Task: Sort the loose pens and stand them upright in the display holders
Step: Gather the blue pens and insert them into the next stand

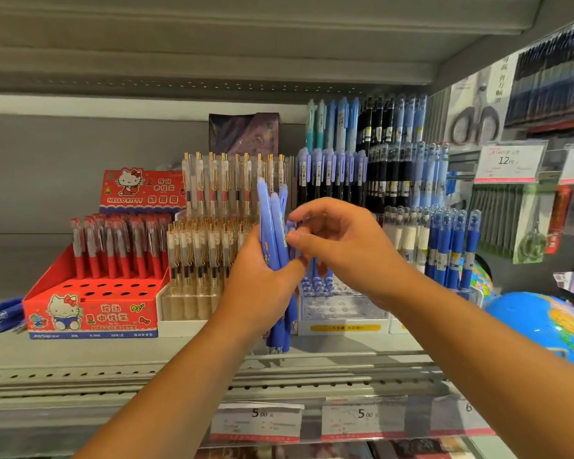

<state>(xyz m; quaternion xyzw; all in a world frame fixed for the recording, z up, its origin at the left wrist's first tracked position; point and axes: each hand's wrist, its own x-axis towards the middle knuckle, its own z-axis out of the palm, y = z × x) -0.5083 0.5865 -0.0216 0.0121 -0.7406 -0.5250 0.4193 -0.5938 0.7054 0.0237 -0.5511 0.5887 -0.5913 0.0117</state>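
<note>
A grey shop shelf (80, 356) is filled with a red Hello Kitty holder (93, 313) at left and a clear holder (342, 309) at centre. Before the latter, a bundle of blue pens (272, 226) is gripped upright by the left hand (259, 283) and pinched by the right hand (342, 246) at its fingertips.

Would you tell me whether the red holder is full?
Not full: the red holder has red pens in back rows, but front holes are empty.

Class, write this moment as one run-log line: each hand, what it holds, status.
left hand: grips blue pens upright | right hand: pinches one of them | status: pens not yet in holder
</note>
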